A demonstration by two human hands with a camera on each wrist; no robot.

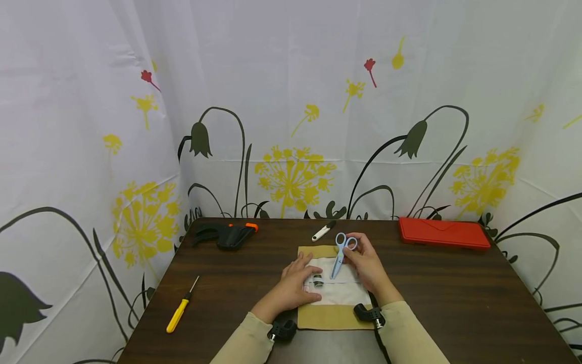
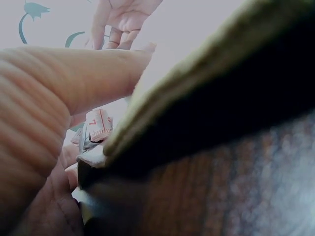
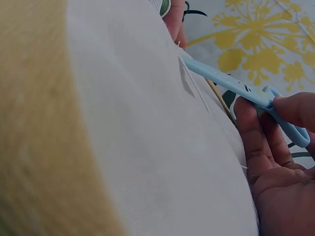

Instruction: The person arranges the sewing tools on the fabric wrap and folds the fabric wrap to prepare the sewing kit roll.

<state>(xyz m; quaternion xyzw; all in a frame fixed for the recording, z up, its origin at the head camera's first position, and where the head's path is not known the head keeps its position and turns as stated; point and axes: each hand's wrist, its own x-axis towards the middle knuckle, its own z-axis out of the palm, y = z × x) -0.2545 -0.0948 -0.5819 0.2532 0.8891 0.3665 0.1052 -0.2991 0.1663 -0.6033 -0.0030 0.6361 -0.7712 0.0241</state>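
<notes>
Light-blue scissors (image 1: 338, 260) are pinched by their handle loops between the thumb and fingers of my right hand (image 1: 368, 263). Their blades (image 3: 221, 81) point down towards a pocket edge in the white lining (image 3: 142, 118); I cannot tell how far the tip goes in. Beneath lies an opened cloth pouch (image 1: 334, 318) with tan borders. My left hand (image 1: 293, 285) rests over its left side, fingers spread and thumb lying on the lining. Between thumb and fingers are a small thread spool (image 1: 318, 277) and a white tape measure (image 2: 100, 125) with red markings.
A yellow-handled screwdriver (image 1: 178, 314) lies on the left of the dark wooden table (image 1: 454, 298). Behind it is a black and orange clamp-like tool (image 1: 229, 235). At the back are a white-and-black pen-like tool (image 1: 324, 231) and a red case (image 1: 443, 233).
</notes>
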